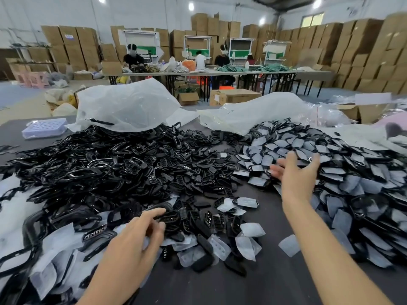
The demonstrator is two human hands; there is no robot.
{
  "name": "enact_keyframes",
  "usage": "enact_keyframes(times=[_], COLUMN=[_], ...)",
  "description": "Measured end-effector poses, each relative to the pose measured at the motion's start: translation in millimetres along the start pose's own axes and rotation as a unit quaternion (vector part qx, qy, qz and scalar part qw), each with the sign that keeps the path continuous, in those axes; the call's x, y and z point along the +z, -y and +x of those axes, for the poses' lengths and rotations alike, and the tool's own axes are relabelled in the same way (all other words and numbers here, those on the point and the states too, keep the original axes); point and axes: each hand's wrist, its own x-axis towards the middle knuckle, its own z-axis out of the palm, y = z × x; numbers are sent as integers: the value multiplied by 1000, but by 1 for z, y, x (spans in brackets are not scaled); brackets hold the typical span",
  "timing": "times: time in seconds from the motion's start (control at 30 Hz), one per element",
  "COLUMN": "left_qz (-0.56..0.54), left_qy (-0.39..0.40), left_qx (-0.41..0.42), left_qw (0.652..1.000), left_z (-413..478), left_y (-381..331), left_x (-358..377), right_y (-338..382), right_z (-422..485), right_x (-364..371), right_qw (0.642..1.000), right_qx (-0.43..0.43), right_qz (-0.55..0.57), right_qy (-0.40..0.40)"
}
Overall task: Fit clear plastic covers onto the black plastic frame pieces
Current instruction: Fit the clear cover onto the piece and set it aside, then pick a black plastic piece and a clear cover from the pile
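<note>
Black frame pieces (198, 179) lie heaped across a dark counter (242, 287) in a warehouse workroom, where a worker at the picking-up stage of the job has both hands stretched into the stock. The left hand (141, 232), fingers loosely extended and holding nothing that can be made out, sits at the near edge of the black heap, with small slotted pieces right at its fingertips. The right hand (295, 175) hovers with fingers spread over the near edge of what look to be the clear covers (343, 179), piled on the worker's right and well apart from the left hand. No pair is in hand yet. The next move likely calls for pinching one frame and one cover free of the tangle, then lining up their edges. Slack plastic bags (127, 106) slump behind both heaps.
</note>
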Motion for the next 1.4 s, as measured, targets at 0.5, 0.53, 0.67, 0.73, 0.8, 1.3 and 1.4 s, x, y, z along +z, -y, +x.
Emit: enact_keyframes(times=[0.5,0.53,0.67,0.73,0.8,1.3,1.4], left_qz=[247,239,238,232,210,0,13], left_qy=[-29,-38,-50,-59,-73,-130,-130], left_qx=[96,98,109,112,100,-72,-76], left_qw=[964,965,964,965,970,989,988], left_z=[8,8,9,10,10,12,11], left_y=[18,18,19,19,17,11,12], left_x=[14,15,17,16,15,0,0], right_y=[-78,-79,-82,-83,-83,-78,-77], right_z=[-123,-123,-118,-116,-116,-143,-139], right_x=[57,56,52,52,52,66,65], right_qw=[789,779,768,770,771,717,745], right_qx=[-207,-215,-223,-218,-222,-299,-265], right_qz=[-404,-413,-411,-404,-400,-436,-403], right_qy=[415,420,438,443,444,454,460])
